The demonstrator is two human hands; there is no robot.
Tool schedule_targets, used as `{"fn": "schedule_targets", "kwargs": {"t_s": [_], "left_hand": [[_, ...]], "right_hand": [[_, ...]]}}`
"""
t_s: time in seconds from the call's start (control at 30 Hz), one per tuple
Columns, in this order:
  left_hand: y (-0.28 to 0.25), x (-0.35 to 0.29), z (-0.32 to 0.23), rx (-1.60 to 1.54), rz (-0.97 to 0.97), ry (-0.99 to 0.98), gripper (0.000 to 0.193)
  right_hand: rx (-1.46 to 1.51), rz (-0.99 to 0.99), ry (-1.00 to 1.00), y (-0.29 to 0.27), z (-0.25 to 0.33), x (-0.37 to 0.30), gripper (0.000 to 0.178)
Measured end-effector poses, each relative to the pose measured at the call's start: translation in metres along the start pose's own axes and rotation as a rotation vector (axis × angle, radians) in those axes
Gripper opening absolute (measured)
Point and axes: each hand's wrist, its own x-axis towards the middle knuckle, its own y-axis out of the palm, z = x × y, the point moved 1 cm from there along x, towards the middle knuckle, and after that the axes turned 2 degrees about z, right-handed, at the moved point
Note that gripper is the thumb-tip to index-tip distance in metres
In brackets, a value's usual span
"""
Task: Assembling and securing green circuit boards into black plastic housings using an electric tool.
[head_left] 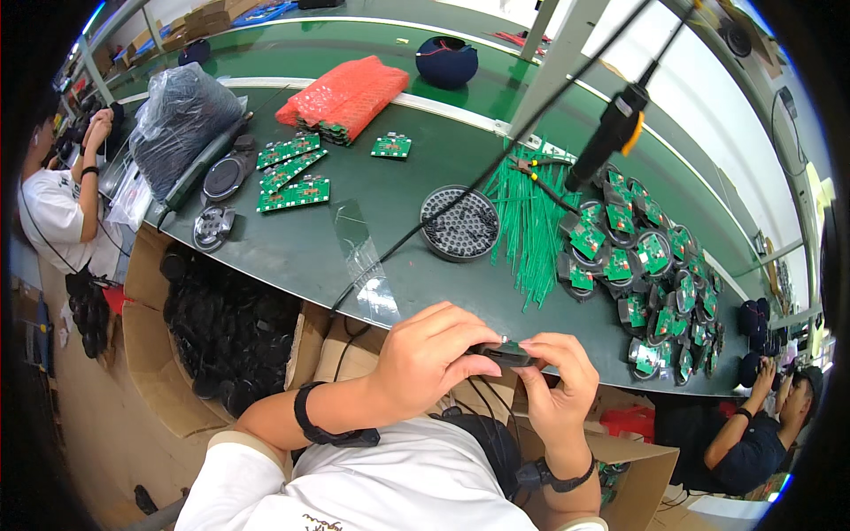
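Close to my body, below the bench's front edge, my left hand (432,350) and my right hand (560,379) both pinch a dark plastic housing (506,354). It is tilted nearly edge-on, so its inside cannot be made out. Ahead on the bench stands a round dish (428,232) of small black pieces. Right of it lie long thin green strips (522,230), with pliers (542,181) across their far end. A pile of round black housings with green circuit boards (653,254) spreads to the right. Loose green circuit boards (294,195) lie at the left.
A black power screwdriver (611,133) hangs over the bench, its cable crossing the view. Red bubble wrap (350,93) and a plastic-wrapped bundle (184,124) lie farther back. A carton (146,354) holds black parts. One person sits at the far left, another at the far right.
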Motion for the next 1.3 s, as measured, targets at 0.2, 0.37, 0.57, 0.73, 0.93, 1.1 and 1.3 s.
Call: {"fn": "schedule_targets", "kwargs": {"t_s": [0.2,0.37,0.57,0.73,0.93,1.1,1.3], "left_hand": [[0.008,0.001,-0.004,-0.044,0.011,-0.039,0.038],[0.012,-0.002,0.0,-0.1,0.031,-0.029,0.043],[0.018,-0.002,0.001,-0.113,0.061,-0.045,0.041],[0.018,-0.004,0.009,-0.008,0.086,-0.245,0.053],[0.019,-0.013,0.04,0.09,0.145,-0.281,0.023],[0.028,-0.016,0.048,0.213,0.096,-0.084,0.019],[0.022,-0.023,0.052,0.209,0.14,-0.107,0.017]], "right_hand": [[0.075,-0.073,0.106,-0.01,0.003,-0.006,0.031],[0.029,-0.095,0.029,-0.013,0.005,-0.008,0.031],[0.003,-0.075,0.098,-0.02,0.007,-0.013,0.031],[-0.112,-0.53,0.237,-0.099,-0.045,-0.038,0.028],[-0.627,-1.081,0.432,-0.317,-0.17,-0.086,0.021],[-1.121,-0.952,0.724,-0.414,-0.257,-0.129,0.021],[-1.302,-0.662,0.918,-0.442,-0.31,-0.127,0.016]]}}
